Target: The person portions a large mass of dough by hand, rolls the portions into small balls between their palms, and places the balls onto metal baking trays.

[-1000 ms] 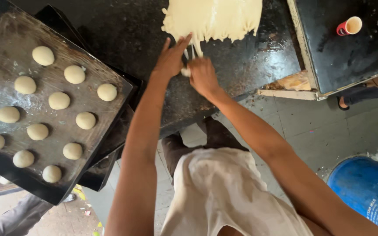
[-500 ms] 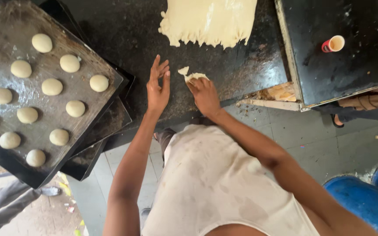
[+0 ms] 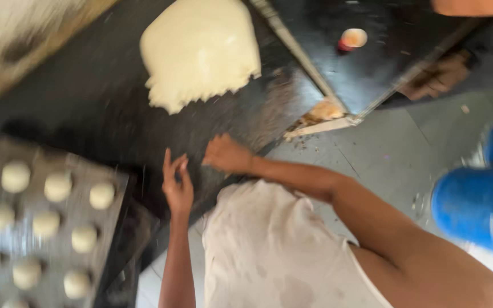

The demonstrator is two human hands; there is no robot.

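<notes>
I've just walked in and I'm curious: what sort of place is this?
Probably a bakery or a kitchen where dough is made. A big slab of dough lies on a dark worktable, and a baking tray holds rows of small dough balls.

Frame is softened throughout by motion blur; no edge is rendered sharp. Worst smear is seen at the left, where the dough balls [image 3: 58, 187] on the baking tray [image 3: 106, 239] are reduced to fuzzy pale discs, and at the right, where the blue drum [image 3: 477, 208] is streaked. The left hand [image 3: 177, 185] and right hand [image 3: 226, 155] are blurred too, fingers barely separated. Lighting is even and diffuse, moderately bright; source cannot be located. The dough slab [image 3: 201, 51] is near overexposed, surface detail washed out. A dull sheen is picked up on the dark worktop [image 3: 104, 108]. Shadows are weak and soft. The top left corner is washed to a pale smear.
</notes>
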